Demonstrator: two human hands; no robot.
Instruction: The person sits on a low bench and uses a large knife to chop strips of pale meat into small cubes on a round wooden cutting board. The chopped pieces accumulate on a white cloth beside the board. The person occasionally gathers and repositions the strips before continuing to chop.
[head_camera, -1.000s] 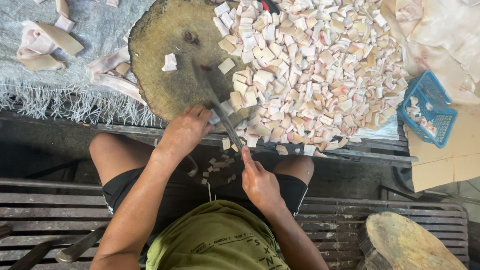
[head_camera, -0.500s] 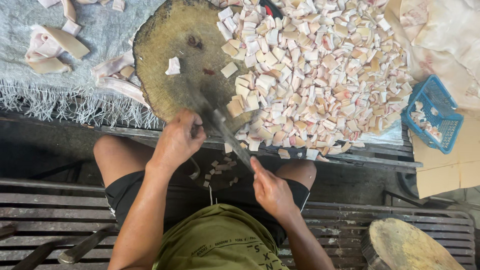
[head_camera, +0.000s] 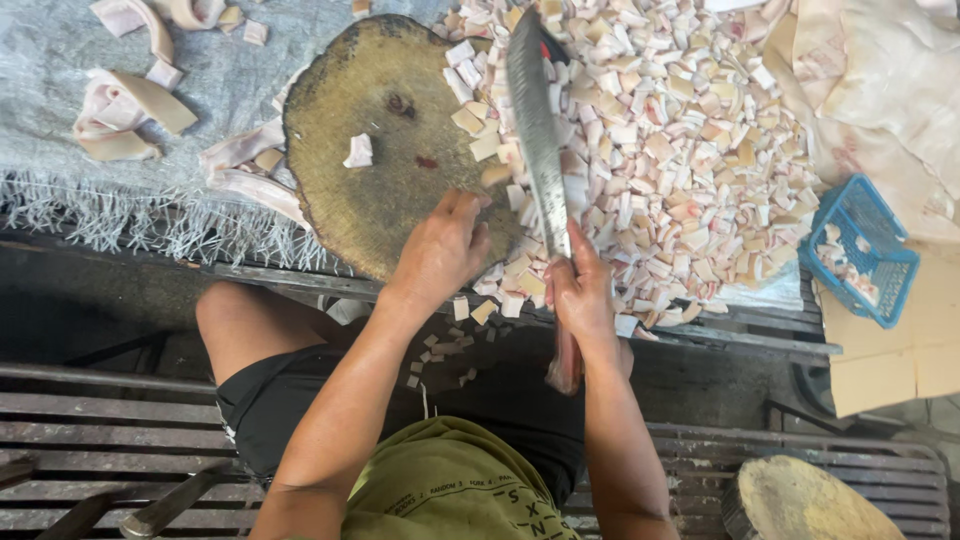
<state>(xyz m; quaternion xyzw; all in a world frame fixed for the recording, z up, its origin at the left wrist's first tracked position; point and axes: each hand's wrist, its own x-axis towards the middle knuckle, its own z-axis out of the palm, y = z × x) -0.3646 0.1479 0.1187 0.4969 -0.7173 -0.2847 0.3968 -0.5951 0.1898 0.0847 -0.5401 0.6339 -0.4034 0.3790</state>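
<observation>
My right hand (head_camera: 582, 292) is shut on a long knife (head_camera: 538, 140) at the table's front edge. Its grey blade points away from me over a large pile of small pale cut pieces (head_camera: 690, 150), and its reddish handle end sticks out below my wrist. My left hand (head_camera: 440, 250) rests with curled fingers on the near edge of a round, worn wooden chopping block (head_camera: 380, 190). A single white piece (head_camera: 358, 152) lies in the middle of the block. A few pieces have dropped between my knees (head_camera: 445, 350).
Pale uncut strips (head_camera: 125, 110) lie on a grey fringed cloth (head_camera: 60, 190) left of the block. A blue plastic basket (head_camera: 858, 250) holding a few pieces stands at the right. I sit on a slatted bench (head_camera: 100, 430). A second round block (head_camera: 810, 500) is at lower right.
The knife has swung from low at the block's near edge to point away over the pile. My right hand has risen from my lap to the table edge and grips it.
</observation>
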